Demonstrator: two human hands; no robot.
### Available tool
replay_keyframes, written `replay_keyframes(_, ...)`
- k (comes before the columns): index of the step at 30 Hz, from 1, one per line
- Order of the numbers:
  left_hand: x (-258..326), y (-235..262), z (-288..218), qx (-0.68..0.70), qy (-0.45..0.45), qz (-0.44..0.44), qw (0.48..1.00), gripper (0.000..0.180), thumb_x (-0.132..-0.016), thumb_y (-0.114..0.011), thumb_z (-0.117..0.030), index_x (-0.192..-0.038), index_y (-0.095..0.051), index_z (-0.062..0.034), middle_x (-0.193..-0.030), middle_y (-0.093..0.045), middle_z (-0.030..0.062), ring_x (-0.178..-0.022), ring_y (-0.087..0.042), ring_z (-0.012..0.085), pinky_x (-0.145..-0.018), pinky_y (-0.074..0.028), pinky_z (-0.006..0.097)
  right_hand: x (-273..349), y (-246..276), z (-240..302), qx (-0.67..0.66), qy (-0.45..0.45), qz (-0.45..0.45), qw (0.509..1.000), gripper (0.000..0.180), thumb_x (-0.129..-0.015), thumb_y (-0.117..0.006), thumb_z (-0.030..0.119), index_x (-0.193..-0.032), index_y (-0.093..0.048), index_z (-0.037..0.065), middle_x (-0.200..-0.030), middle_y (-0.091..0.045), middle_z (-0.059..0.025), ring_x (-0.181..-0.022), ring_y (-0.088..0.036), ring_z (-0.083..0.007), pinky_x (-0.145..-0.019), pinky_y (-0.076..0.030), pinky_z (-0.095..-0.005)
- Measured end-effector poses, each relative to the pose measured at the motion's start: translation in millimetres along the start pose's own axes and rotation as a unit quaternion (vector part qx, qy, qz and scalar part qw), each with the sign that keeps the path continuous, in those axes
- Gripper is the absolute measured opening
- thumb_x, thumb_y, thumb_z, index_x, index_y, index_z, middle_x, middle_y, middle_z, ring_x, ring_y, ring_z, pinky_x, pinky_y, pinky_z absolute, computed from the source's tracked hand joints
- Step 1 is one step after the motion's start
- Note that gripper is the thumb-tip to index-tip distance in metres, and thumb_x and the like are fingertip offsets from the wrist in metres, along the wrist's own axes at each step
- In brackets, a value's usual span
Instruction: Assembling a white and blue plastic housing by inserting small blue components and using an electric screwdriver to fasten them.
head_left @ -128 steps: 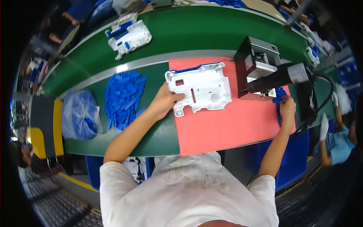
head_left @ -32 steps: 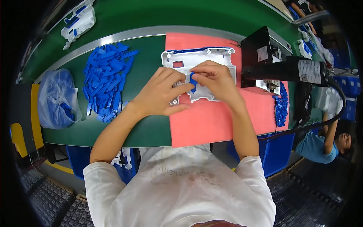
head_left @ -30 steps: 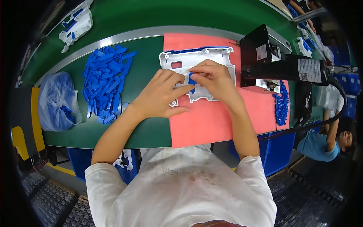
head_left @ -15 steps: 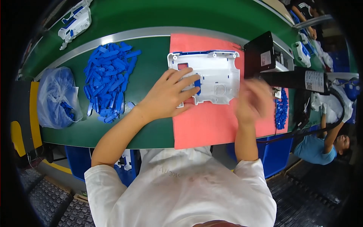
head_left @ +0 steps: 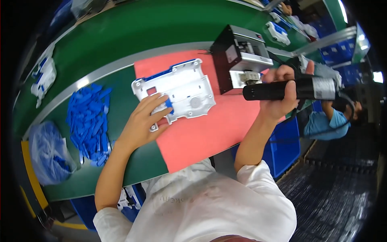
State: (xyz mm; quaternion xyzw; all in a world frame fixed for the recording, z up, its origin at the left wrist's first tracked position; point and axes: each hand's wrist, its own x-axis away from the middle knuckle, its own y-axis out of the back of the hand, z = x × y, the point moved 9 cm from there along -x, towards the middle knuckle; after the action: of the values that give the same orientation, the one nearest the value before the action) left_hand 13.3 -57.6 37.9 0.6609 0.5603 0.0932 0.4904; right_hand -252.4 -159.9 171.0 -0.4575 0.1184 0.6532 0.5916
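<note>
A white plastic housing (head_left: pixel 186 86) lies with its hollow side up on the pink mat, a blue strip along its far edge. My left hand (head_left: pixel 141 121) holds its left part, with the fingertips on a small blue piece (head_left: pixel 168 104) inside and the thumb by the near edge. To the right, my right hand (head_left: pixel 284 94) is wrapped round a black electric screwdriver (head_left: pixel 266 92), which is held level above the table's right side. A cable leaves its rear end. The screwdriver's tip points left; no bit can be made out.
A heap of blue plastic strips (head_left: pixel 88 125) and a clear bag (head_left: pixel 48 153) with blue parts are on the left. A black and silver machine (head_left: pixel 242 60) stands behind the mat (head_left: pixel 193 145). More housings (head_left: pixel 278 33) lie beyond the table. A person in blue (head_left: pixel 326 123) is at right.
My right hand, blurred and beside the housing before, is now closed round the screwdriver farther right. My left hand stays on the housing. The whole view has turned and shifted.
</note>
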Motion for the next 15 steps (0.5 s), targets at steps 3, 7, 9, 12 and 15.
replay_keyframes(3, -4.9, -2.7, -7.2, -0.003, -0.002, 0.016, 1.000, 0.039, -0.069, -0.075, -0.009, -0.107, -0.069, -0.0065, -0.134, -0.054, 0.0123, -0.127, -0.048, 0.0343, -0.104, -0.040, 0.046, -10.6, 13.7, 3.7, 0.052, -0.004, -0.009, 0.999, 0.066, -0.083, -0.060, -0.002, -0.139, -0.025, -0.003, -0.067, -0.057, -0.0109, -0.046, -0.053, -0.0183, -0.050, -0.048, -0.0334)
replay_keyframes(7, -7.7, -10.4, -8.1, 0.019, 0.006, 0.007, 1.000, 0.039, -0.068, -0.076, -0.007, -0.106, -0.070, -0.0060, -0.132, -0.055, 0.0125, -0.126, -0.048, 0.0346, -0.104, -0.040, 0.046, -17.4, 36.8, 29.3, 0.164, 0.091, -0.078, 0.979, 0.047, -0.081, -0.059, -0.006, -0.122, -0.035, -0.006, -0.059, -0.056, -0.0093, -0.045, -0.053, -0.0158, -0.049, -0.046, -0.0300)
replay_keyframes(9, -9.2, -11.3, -6.9, 0.019, 0.020, -0.001, 1.000, 0.040, -0.067, -0.076, -0.006, -0.107, -0.070, -0.0061, -0.132, -0.056, 0.0121, -0.126, -0.048, 0.0349, -0.104, -0.040, 0.047, -21.6, 41.0, 26.0, 0.188, 0.092, -0.067, 0.976, 0.054, -0.081, -0.058, -0.006, -0.129, -0.034, -0.001, -0.064, -0.050, -0.0076, -0.044, -0.051, -0.0191, -0.045, -0.046, -0.0356)
replay_keyframes(12, -9.0, -11.5, -5.3, 0.025, 0.026, -0.009, 0.999, 0.040, -0.067, -0.075, -0.005, -0.106, -0.070, -0.0061, -0.132, -0.056, 0.0119, -0.126, -0.048, 0.0353, -0.104, -0.040, 0.047, -22.5, 37.2, 8.7, 0.178, 0.073, -0.058, 0.980, 0.047, -0.081, -0.061, -0.007, -0.122, -0.037, -0.005, -0.060, -0.056, -0.0067, -0.047, -0.054, -0.0135, -0.049, -0.045, -0.0268)
replay_keyframes(15, -7.7, -10.8, -3.7, 0.024, 0.025, -0.015, 0.999, 0.040, -0.067, -0.075, -0.005, -0.106, -0.070, -0.0062, -0.132, -0.056, 0.0117, -0.127, -0.048, 0.0353, -0.104, -0.040, 0.047, -22.3, 36.4, -11.1, 0.203, 0.034, -0.017, 0.978, 0.047, -0.080, -0.062, -0.008, -0.121, -0.040, -0.005, -0.061, -0.056, -0.0050, -0.047, -0.054, -0.0120, -0.048, -0.042, -0.0241)
